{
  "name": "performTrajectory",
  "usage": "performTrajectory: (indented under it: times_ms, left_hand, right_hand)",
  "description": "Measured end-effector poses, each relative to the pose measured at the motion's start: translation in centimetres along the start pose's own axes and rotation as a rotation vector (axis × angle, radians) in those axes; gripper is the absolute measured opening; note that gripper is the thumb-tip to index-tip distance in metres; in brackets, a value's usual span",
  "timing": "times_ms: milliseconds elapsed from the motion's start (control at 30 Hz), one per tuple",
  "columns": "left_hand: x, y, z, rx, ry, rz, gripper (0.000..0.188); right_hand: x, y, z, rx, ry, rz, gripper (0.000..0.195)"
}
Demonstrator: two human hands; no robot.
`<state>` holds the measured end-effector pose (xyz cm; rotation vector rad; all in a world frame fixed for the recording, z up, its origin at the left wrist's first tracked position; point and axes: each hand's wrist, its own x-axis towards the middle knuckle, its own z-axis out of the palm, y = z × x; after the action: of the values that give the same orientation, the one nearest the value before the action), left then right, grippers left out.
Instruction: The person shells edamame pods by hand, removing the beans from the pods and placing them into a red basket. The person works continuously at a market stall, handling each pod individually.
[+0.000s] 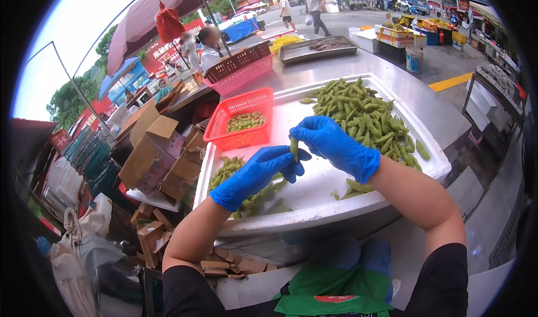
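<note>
Both my hands wear blue gloves and meet over a white foam tray (313, 186). A green soybean pod (294, 149) stands upright between them. My left hand (271, 165) grips its lower part, and my right hand (332, 142) pinches its top end. Beyond my right hand lies a large heap of whole pods (361, 111). Looser pods (252, 203) lie under and beside my left hand, partly hidden by it. A few pods (357, 187) rest near the tray's front edge by my right forearm. A red plastic basket (214, 126) holding shelled beans (246, 122) stands at the tray's left side.
Past the tray, a pink basket (243, 75) and a metal tray (294, 56) stand on the steel table (403, 81). Cardboard boxes (155, 149) are piled at the left. Several people (313, 2) are in the street behind, near other stalls.
</note>
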<state>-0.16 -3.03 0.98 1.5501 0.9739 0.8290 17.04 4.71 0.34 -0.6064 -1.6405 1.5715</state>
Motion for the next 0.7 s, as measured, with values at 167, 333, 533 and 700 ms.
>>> performTrajectory:
  times_ms: [167, 333, 533, 700]
  left_hand:
    - [0.1, -0.6, 0.0, 0.085, 0.038, 0.025, 0.029]
    - [-0.2, -0.4, 1.2, 0.002, 0.170, -0.013, 0.023]
    - [-0.4, 0.1, 1.1, -0.446, 0.046, -0.098, 0.016]
    - [-0.6, 0.5, 1.2, -0.348, 0.140, -0.094, 0.018]
  right_hand:
    - [0.1, 0.3, 0.0, 0.078, -0.136, 0.177, 0.032]
    - [-0.3, -0.4, 0.7, 0.137, -0.127, 0.149, 0.030]
    - [0.0, -0.1, 0.1, 0.357, -0.273, 0.166, 0.024]
    - [0.2, 0.2, -0.3, 0.365, -0.329, 0.186, 0.023]
